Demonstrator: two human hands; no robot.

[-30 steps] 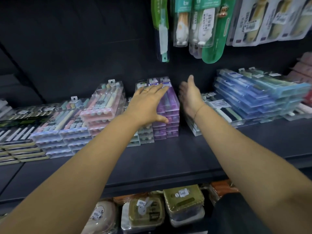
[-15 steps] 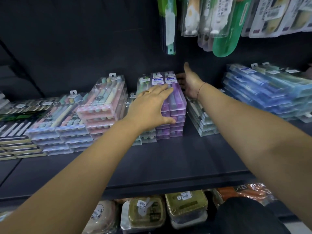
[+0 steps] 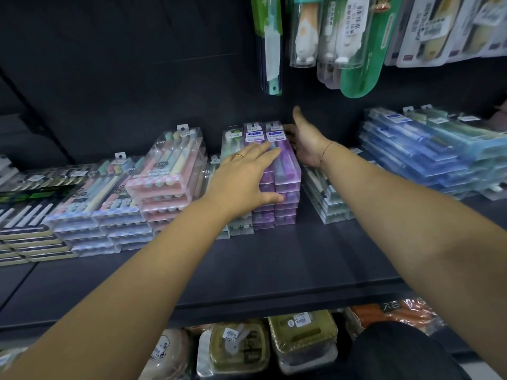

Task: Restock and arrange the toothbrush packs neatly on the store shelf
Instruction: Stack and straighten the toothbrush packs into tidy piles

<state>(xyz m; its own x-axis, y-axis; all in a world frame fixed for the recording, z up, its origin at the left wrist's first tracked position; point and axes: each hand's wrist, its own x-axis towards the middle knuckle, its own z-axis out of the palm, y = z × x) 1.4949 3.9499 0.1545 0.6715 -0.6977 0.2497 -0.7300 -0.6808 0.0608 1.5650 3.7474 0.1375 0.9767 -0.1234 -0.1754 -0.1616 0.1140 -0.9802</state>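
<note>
A stack of purple toothbrush packs (image 3: 285, 185) stands mid-shelf on the dark shelf (image 3: 274, 264). My left hand (image 3: 244, 179) lies flat on top of the stack, fingers straight, thumb against its front face. My right hand (image 3: 304, 141) is pressed against the stack's right side near the back, thumb pointing up, its fingers hidden behind the packs. A lower stack of green-tinted packs (image 3: 236, 229) sits just left of the purple one, partly under my left hand.
Pink pastel packs (image 3: 175, 171) and flatter stacks (image 3: 90, 215) fill the shelf's left. Clear packs (image 3: 326, 198) and a tall blue stack (image 3: 428, 149) lie to the right. Hanging toothbrush packs (image 3: 329, 37) dangle above. Boxed goods (image 3: 301, 335) sit on the shelf below.
My right hand has moved left from open air onto the right side of the purple stack. My left hand stays on top of it.
</note>
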